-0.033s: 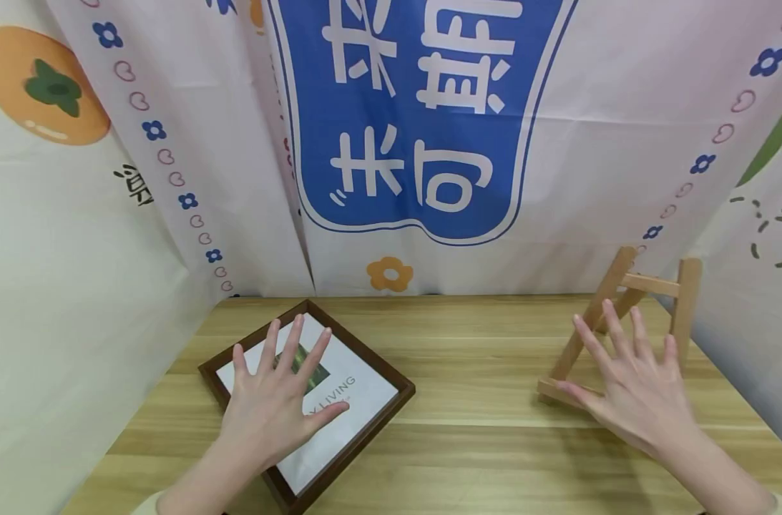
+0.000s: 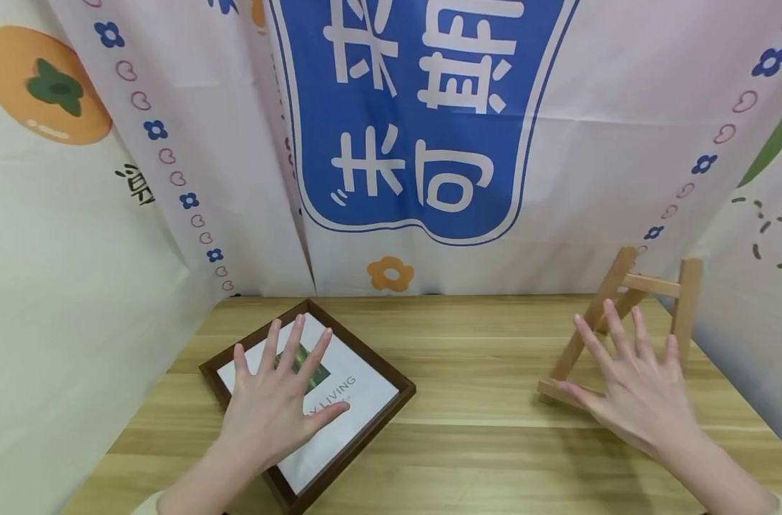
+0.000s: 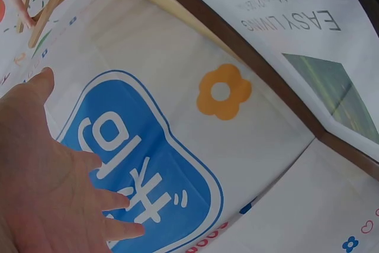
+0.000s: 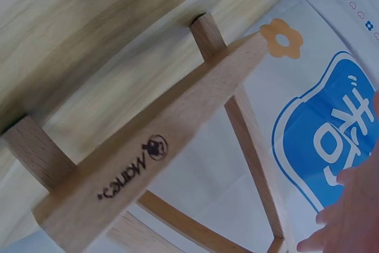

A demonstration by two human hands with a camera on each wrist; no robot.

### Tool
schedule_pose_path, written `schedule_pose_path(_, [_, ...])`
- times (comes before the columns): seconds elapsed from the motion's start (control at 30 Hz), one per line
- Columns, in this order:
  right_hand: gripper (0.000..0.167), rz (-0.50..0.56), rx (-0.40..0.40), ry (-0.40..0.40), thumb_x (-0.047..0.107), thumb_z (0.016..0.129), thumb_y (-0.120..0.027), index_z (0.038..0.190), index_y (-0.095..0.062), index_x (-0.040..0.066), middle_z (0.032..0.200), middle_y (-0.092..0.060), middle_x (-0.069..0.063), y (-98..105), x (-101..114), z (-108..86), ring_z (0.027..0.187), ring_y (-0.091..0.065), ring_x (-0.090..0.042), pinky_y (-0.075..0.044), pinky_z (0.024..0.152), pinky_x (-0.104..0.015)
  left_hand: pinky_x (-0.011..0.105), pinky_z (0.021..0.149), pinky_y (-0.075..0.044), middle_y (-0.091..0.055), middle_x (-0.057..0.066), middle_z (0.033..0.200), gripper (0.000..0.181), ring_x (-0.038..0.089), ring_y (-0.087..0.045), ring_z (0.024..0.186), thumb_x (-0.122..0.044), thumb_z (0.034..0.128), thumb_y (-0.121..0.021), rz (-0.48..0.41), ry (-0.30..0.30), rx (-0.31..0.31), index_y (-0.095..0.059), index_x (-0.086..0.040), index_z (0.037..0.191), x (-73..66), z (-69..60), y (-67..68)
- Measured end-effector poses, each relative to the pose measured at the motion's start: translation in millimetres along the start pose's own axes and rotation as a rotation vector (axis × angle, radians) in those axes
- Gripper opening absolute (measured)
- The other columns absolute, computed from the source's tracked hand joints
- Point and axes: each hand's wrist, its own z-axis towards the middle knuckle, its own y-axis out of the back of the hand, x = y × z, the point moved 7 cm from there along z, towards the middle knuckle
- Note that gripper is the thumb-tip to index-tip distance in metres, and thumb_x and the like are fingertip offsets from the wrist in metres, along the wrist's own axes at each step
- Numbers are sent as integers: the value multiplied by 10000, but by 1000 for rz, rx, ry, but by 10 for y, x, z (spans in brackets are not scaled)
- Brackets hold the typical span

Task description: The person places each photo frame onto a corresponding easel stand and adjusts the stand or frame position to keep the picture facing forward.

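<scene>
A brown-framed picture lies flat and askew on the left of the table, its white sheet printed with lettering and a small green image. Over it my left hand hovers with fingers spread, holding nothing. A small wooden easel stands at the right, and its lower ledge shows printed letters in the right wrist view. In front of the easel my right hand is held with fingers spread and nothing in it, hiding part of the easel's middle.
The wood-grain table reaches back to a white printed cloth with a blue panel of white characters. Similar cloth hangs along the left and right sides. Bare tabletop lies between the frame and the easel.
</scene>
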Motion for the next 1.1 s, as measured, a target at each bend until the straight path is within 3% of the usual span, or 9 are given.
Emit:
schedule_pose_path(0.4, [1067, -9, -47, 8, 713, 757, -620, 1570, -52, 319, 1619, 1, -126, 44, -47, -102, 1445, 15, -407, 8, 1039, -754, 782, 1002, -144, -127, 132, 1606, 986, 410, -139, 1433, -838, 771, -434, 26, -24, -50, -234, -275, 1555, 5, 20, 33])
schedule_pose_path(0.73, [1038, 0, -61, 30, 738, 769, -587, 1571, -86, 311, 1619, 3, -123, 87, -10, 35, 1450, 9, -394, -23, 1032, -765, 792, 978, -168, -216, 164, 1577, 984, 411, -136, 1431, -830, 755, -474, 17, 13, -65, -304, -254, 1535, 94, -2, 74])
schedule_pose_path(1.1, [1026, 31, -40, 50, 733, 769, -601, 1570, -109, 320, 1620, 58, -66, 61, 100, 220, 1444, -11, -417, -19, 1015, -778, 798, 986, -125, -206, 157, 1582, 985, 416, -137, 1431, -825, 760, -475, 13, 49, -73, -252, -277, 1548, 261, -144, 59])
